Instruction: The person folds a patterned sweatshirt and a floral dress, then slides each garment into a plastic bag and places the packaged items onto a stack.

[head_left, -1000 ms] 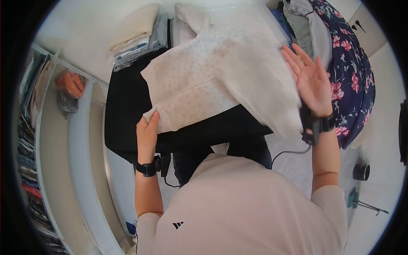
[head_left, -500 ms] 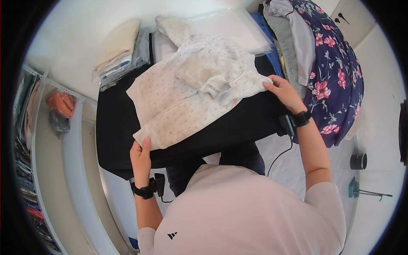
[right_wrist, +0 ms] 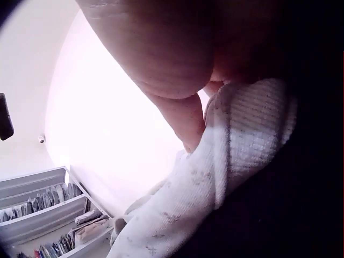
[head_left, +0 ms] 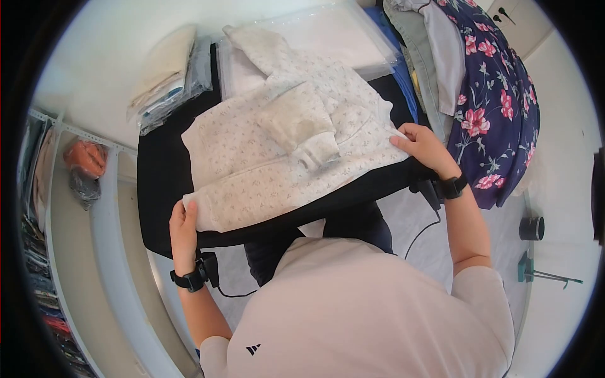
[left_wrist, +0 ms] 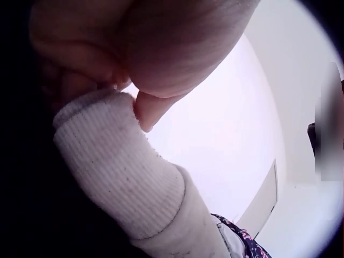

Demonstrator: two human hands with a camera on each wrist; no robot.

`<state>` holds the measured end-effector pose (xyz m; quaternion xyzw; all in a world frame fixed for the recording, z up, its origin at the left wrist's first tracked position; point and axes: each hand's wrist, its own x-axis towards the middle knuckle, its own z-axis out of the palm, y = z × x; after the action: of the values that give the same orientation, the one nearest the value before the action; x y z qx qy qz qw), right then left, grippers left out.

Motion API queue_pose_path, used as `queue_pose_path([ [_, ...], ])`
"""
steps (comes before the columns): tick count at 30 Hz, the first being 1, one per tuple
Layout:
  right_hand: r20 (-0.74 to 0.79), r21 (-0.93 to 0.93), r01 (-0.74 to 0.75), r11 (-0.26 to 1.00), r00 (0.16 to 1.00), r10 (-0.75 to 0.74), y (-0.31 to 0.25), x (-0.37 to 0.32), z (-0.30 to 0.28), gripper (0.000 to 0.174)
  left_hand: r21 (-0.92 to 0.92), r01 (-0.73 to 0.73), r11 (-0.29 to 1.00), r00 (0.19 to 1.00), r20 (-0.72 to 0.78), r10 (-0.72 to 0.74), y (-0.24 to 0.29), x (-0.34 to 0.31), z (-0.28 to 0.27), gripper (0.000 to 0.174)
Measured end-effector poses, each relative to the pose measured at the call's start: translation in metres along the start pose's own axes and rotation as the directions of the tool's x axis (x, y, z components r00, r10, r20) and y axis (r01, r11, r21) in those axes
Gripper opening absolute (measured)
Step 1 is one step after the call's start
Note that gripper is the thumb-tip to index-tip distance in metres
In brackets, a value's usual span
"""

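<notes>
A cream sweatshirt (head_left: 252, 195) with a small floral print lies spread on a black-covered table (head_left: 157, 189). At its lower left corner my left hand (head_left: 184, 233) pinches the ribbed edge between thumb and fingers; the ribbing (left_wrist: 118, 161) fills much of the left wrist view. My right hand (head_left: 430, 150) pinches the garment's right end, where another ribbed band (right_wrist: 258, 118) shows in the right wrist view. One sleeve (head_left: 299, 123) is folded over the middle of the body, its cuff toward me. The other sleeve (head_left: 255, 47) stretches to the back left.
Clear plastic bags (head_left: 334, 38) lie flat behind the sweatshirt. Packaged folded clothes (head_left: 167, 82) sit at the back left. On the right hang or lie grey garments (head_left: 416, 63) and a navy floral cloth (head_left: 488, 113). A shelf unit (head_left: 82, 239) lines the left side.
My right hand, open beside the sleeve at first, has come to grip the garment's right end. The sleeve has dropped folded onto the body. My left hand has moved left and down with its corner.
</notes>
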<state>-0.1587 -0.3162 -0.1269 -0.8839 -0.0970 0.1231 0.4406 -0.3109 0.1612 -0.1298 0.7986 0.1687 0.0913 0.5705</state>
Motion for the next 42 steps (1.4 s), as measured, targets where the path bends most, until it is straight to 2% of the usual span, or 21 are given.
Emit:
queue_pose_path([
  [4, -0.116, -0.077, -0.045, 0.996, 0.993, 0.035, -0.011, -0.016, 0.008, 0.028, 0.23, -0.042, 0.972, 0.998, -0.028, 0.05, -0.002, 0.008, 0.003, 0.025],
  [6, -0.15, -0.078, -0.051, 0.996, 0.988, 0.039, 0.003, -0.014, 0.015, 0.03, 0.541, -0.089, 0.837, 0.988, -0.062, 0.144, 0.004, 0.012, 0.005, 0.024],
  [9, -0.248, -0.116, -0.038, 0.992, 0.969, 0.008, -0.003, -0.02, 0.021, 0.031, 0.748, -0.032, 0.663, 0.998, -0.011, 0.061, 0.017, 0.022, 0.005, 0.026],
  [12, -0.287, -0.078, -0.096, 0.992, 0.955, 0.07, -0.007, -0.026, 0.016, 0.029, 0.704, 0.006, 0.71, 0.992, -0.096, 0.087, 0.033, 0.016, -0.001, 0.032],
  [14, -0.296, -0.005, 0.056, 0.998, 0.954, -0.055, 0.003, -0.032, 0.011, 0.026, 0.697, -0.081, 0.712, 0.977, -0.087, 0.197, 0.044, 0.014, -0.008, 0.037],
  [16, -0.254, -0.019, 0.037, 0.999, 0.966, -0.041, 0.007, -0.038, 0.01, 0.024, 0.637, -0.262, 0.725, 0.942, 0.006, 0.335, 0.061, 0.003, 0.003, 0.032],
  [17, -0.273, -0.075, 0.147, 0.986, 0.948, -0.162, 0.012, -0.037, 0.013, 0.024, 0.638, -0.261, 0.724, 0.944, 0.012, 0.33, 0.067, -0.002, 0.01, 0.032],
  [18, -0.284, -0.134, 0.255, 0.958, 0.916, -0.283, 0.016, -0.037, 0.015, 0.024, 0.573, -0.4, 0.715, 0.915, 0.2, 0.352, 0.073, -0.006, 0.019, 0.033],
  [19, -0.302, -0.074, 0.242, 0.967, 0.919, -0.253, 0.011, -0.037, 0.016, 0.026, 0.481, -0.525, 0.702, 0.847, 0.378, 0.374, 0.08, -0.01, 0.029, 0.035],
  [22, -0.401, -0.122, 0.406, 0.906, 0.814, -0.419, 0.004, -0.031, 0.016, 0.028, 0.362, -0.622, 0.695, 0.738, 0.568, 0.364, 0.083, -0.024, 0.074, 0.043],
  [24, -0.406, -0.176, 0.395, 0.902, 0.806, -0.431, 0.004, -0.028, 0.013, 0.03, 0.314, -0.751, 0.581, 0.608, 0.673, 0.422, 0.085, -0.033, 0.1, 0.056],
  [25, -0.359, -0.285, 0.304, 0.909, 0.846, -0.395, 0.007, -0.026, 0.012, 0.03, 0.312, -0.752, 0.58, 0.605, 0.676, 0.421, 0.077, -0.032, 0.103, 0.056],
  [26, -0.317, -0.393, 0.213, 0.894, 0.882, -0.349, 0.009, -0.026, 0.011, 0.03, 0.4, -0.802, 0.443, 0.571, 0.732, 0.372, 0.066, -0.03, 0.107, 0.06],
  [27, -0.319, -0.393, 0.21, 0.895, 0.882, -0.347, 0.011, -0.026, 0.012, 0.03, 0.466, -0.836, 0.29, 0.542, 0.78, 0.312, 0.057, -0.028, 0.111, 0.064],
  [30, -0.314, -0.436, 0.08, 0.897, 0.92, -0.235, 0.009, -0.028, 0.02, 0.027, 0.472, -0.865, 0.17, 0.501, 0.797, 0.338, 0.042, -0.027, 0.104, 0.062],
  [32, -0.501, -0.527, 0.042, 0.849, 0.792, -0.35, -0.012, -0.034, 0.031, 0.029, 0.468, -0.863, 0.188, 0.504, 0.795, 0.338, 0.042, -0.028, 0.102, 0.061],
  [34, -0.454, -0.636, 0.183, 0.75, 0.696, -0.556, -0.037, -0.036, 0.047, 0.039, 0.464, -0.863, 0.201, 0.506, 0.793, 0.34, 0.05, -0.029, 0.101, 0.06],
  [36, -0.232, -0.645, 0.355, 0.677, 0.753, -0.616, -0.052, -0.041, 0.063, 0.037, 0.424, -0.837, 0.345, 0.525, 0.8, 0.29, 0.07, -0.03, 0.1, 0.055],
  [37, -0.193, -0.65, 0.357, 0.671, 0.776, -0.6, -0.048, -0.039, 0.066, 0.034, 0.425, -0.838, 0.342, 0.525, 0.8, 0.292, 0.074, -0.027, 0.097, 0.055],
  [40, -0.149, -0.577, 0.397, 0.714, 0.808, -0.57, -0.03, -0.033, 0.07, 0.028, 0.356, -0.743, 0.566, 0.578, 0.768, 0.275, 0.093, -0.007, 0.093, 0.044],
  [42, -0.14, -0.492, 0.428, 0.758, 0.82, -0.554, -0.025, -0.035, 0.062, 0.026, 0.233, -0.312, 0.921, 0.835, 0.531, 0.148, 0.12, 0.005, 0.105, 0.037],
])
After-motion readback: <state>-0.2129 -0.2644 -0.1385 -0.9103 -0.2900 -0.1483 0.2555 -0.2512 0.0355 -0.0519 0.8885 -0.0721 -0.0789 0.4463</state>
